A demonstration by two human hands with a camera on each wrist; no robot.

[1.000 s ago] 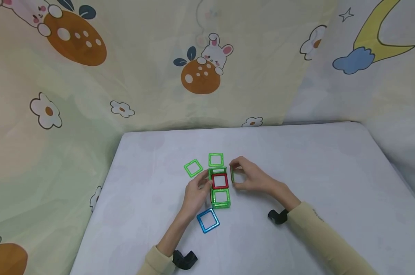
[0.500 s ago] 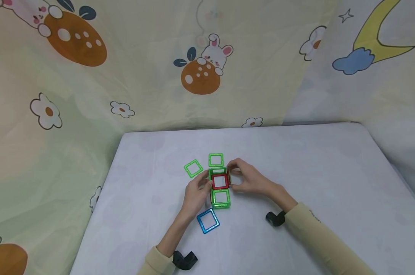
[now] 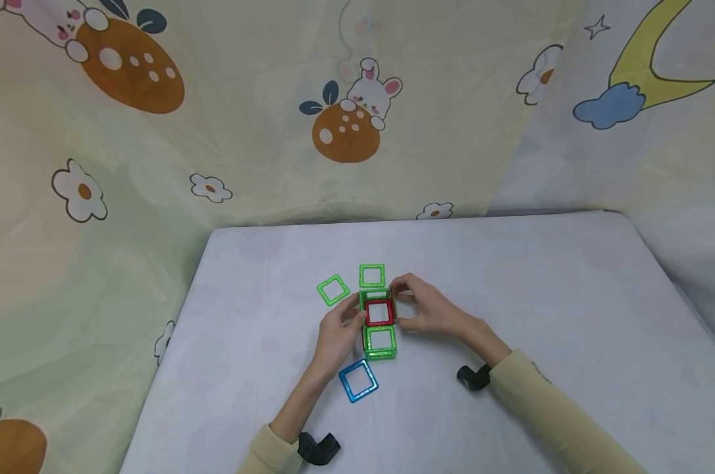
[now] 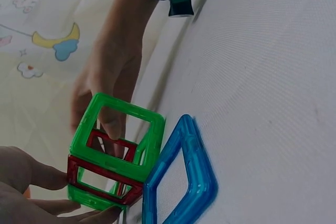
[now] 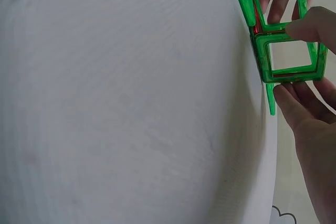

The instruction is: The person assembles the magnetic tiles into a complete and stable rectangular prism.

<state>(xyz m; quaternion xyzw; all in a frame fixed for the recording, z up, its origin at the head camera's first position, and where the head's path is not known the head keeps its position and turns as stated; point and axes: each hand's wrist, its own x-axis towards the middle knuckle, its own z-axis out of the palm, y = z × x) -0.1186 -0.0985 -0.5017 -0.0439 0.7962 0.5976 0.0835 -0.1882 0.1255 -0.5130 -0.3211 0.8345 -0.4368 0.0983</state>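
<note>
Here, tile block (image 3: 380,324), long axis pointing forward

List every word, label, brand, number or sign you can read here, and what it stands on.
No text can be read in any view.
Right sleeve: a small dark marking, perhaps lettering, too small to read.
Green tiles, red tile, blue tile: no legible lettering.
Backdrop: printed pictures, no words visible.
</note>
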